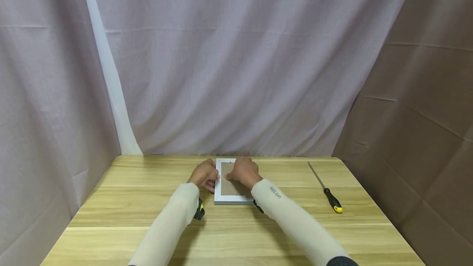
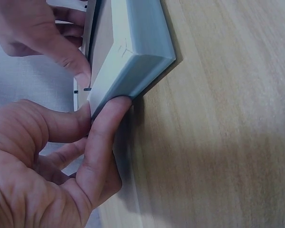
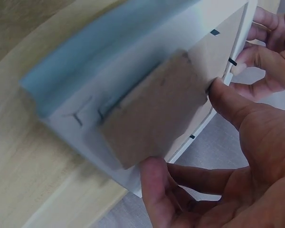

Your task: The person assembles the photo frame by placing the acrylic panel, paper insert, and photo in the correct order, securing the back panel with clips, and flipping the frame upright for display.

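Observation:
A white picture frame (image 1: pixel 232 200) lies face down on the wooden table (image 1: pixel 148 216), its brown backing board (image 3: pixel 156 109) showing. My left hand (image 1: pixel 205 174) pinches the frame's left edge; the left wrist view shows the thumb (image 2: pixel 107 123) pressed against the frame's side (image 2: pixel 133 52) near a corner. My right hand (image 1: pixel 242 171) lies on the back of the frame. In the right wrist view its thumb (image 3: pixel 152 173) and a fingertip (image 3: pixel 218 90) are set against two edges of the backing board, close to small dark tabs (image 3: pixel 214 32) in the frame's rim.
A screwdriver (image 1: pixel 327 190) with a black and yellow handle lies on the table to the right of the frame. Grey cloth hangs behind and to the left, and a brown wall (image 1: pixel 417 114) stands at the right.

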